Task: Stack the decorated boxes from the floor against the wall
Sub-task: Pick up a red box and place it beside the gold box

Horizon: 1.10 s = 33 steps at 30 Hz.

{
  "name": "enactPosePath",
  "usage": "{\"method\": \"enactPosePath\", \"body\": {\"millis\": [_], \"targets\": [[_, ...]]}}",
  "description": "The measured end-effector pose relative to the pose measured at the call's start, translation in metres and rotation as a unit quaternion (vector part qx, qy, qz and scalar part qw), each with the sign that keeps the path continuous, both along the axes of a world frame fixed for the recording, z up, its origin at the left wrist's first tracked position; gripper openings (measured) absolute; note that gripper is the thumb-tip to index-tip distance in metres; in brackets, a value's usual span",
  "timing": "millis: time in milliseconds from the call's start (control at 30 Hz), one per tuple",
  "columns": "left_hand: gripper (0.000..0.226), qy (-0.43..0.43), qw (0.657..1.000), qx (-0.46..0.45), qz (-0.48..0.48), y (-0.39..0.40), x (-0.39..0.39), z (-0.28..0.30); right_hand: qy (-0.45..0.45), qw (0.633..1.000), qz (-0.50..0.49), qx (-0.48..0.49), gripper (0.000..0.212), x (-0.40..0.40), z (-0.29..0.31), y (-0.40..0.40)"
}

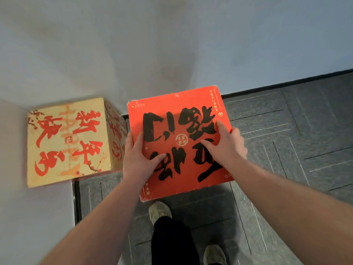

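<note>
Seen from above, a person holds a red box (pixel 181 142) with bold black calligraphy at the centre of the frame, above grey patterned floor (pixel 286 134). The left hand (pixel 139 155) clasps the box's left edge, thumb lying across the top and fingers (pixel 129 142) curled down the side. The right hand (pixel 227 144) grips the right edge, its fingers spread flat on the lid, likely to keep the box level while it is carried. At the left of the frame a cream box (pixel 66 142) with red lettering sits tucked into the corner of the white wall (pixel 172 44), probably the stacking spot. Two shoes show at the bottom.
</note>
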<state>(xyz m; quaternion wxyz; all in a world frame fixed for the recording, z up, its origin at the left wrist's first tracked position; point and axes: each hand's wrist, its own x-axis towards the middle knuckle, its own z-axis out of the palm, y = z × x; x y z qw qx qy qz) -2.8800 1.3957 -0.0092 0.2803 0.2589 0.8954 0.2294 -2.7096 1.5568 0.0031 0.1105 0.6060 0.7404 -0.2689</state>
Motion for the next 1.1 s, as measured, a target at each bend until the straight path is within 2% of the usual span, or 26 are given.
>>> {"method": "enactPosePath", "body": {"millis": [100, 367, 767, 1100], "targets": [[0.094, 0.0, 1.0, -0.011, -0.007, 0.019, -0.038, -0.003, 0.023, 1.0, -0.02, -0.008, 0.08, -0.033, -0.006, 0.013], [0.095, -0.019, 0.999, -0.049, -0.008, 0.042, -0.089, -0.024, 0.016, 0.999, -0.024, -0.027, 0.08, -0.086, -0.034, 0.032], [0.098, -0.037, 0.997, -0.073, 0.014, 0.054, -0.099, -0.072, 0.023, 0.998, -0.005, -0.05, 0.08, -0.098, -0.085, 0.055], [0.097, -0.041, 0.997, -0.064, 0.03, 0.056, -0.101, -0.092, 0.036, 0.999, 0.017, -0.032, 0.079, -0.103, -0.105, 0.059]]}}
